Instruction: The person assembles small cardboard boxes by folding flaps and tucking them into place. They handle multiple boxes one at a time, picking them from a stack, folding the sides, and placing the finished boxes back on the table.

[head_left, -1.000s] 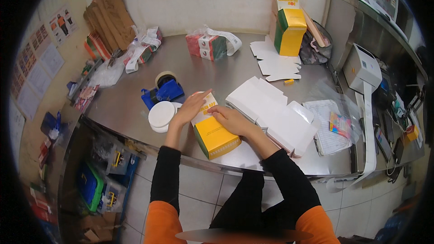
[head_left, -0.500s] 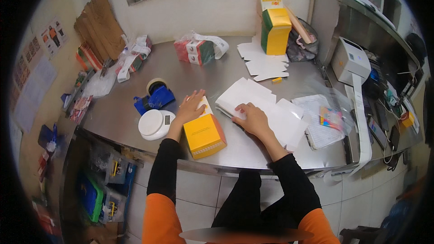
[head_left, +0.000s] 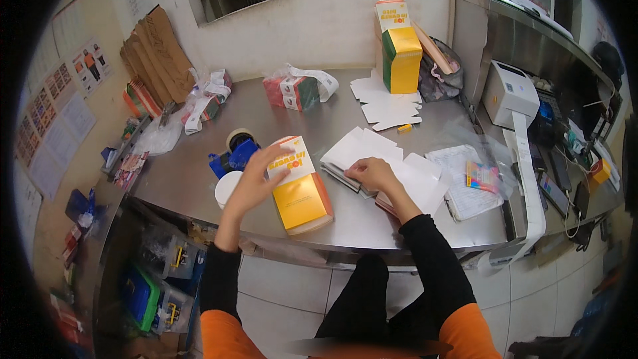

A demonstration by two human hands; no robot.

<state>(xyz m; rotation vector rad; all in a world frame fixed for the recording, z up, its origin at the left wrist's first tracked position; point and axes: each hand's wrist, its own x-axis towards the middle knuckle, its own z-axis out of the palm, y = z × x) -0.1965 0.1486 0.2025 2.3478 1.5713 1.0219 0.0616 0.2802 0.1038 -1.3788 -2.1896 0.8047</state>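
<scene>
My left hand [head_left: 258, 176] hovers with its fingers apart over the left side of a yellow and white carton [head_left: 302, 201]. This carton lies near the table's front edge, its printed white flap pointing away from me. To the right, my right hand [head_left: 373, 176] has its thumb and fingers closed on the near left edge of a stack of flat white cartons [head_left: 364, 143]. That edge looks slightly raised. Part of the stack is hidden under my hand. Another flat white carton [head_left: 420, 176] lies beside the stack on the right.
A white round scale [head_left: 226, 189] and a blue tape dispenser [head_left: 234, 158] sit left of my left hand. Behind are a wrapped red-green package [head_left: 292, 92] and a standing yellow-green carton [head_left: 402, 60]. On the right are a notebook [head_left: 473, 201] and a white printer [head_left: 509, 93].
My left hand has come up off the carton's flap and shifted left. My right hand has closed on the stack's near edge, which has lifted a little. The view has tilted upward.
</scene>
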